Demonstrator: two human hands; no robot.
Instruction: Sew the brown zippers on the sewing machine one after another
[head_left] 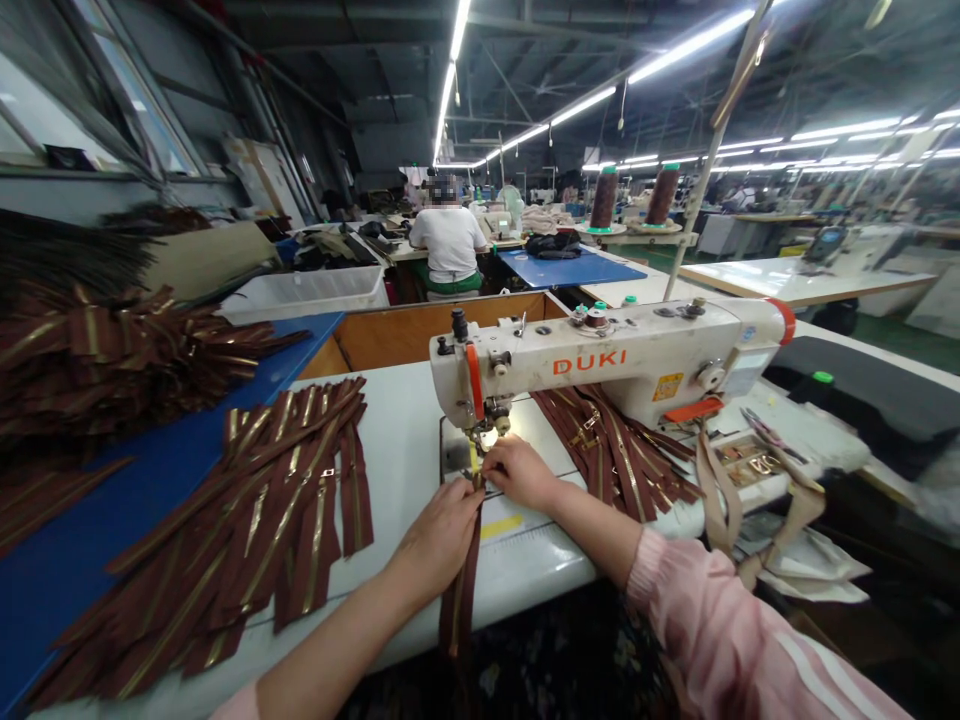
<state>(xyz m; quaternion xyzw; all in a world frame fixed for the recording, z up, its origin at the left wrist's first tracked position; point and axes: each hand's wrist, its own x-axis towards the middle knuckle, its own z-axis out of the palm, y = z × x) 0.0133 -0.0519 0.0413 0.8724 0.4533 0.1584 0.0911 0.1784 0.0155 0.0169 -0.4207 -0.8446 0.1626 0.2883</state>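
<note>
A brown zipper strip [459, 600] runs from under the needle of the white sewing machine [525, 365] down over the table's front edge. My left hand [446, 525] is closed on this strip just in front of the presser foot. Close beside it, my right hand [521, 470] pinches at the strip's end near the needle, its fingertips lit by the machine lamp. Brown zippers with gold teeth [292, 510] lie in a spread pile left of the machine. Another bunch of zippers [615, 450] lies under the machine arm, right of my right hand.
A large heap of brown zippers [112, 370] rests on a blue surface [52, 560] at left. Scissors [772, 430] and a tray of metal parts [754, 465] are at right. A person [450, 240] sits ahead, beyond a white bin [307, 288].
</note>
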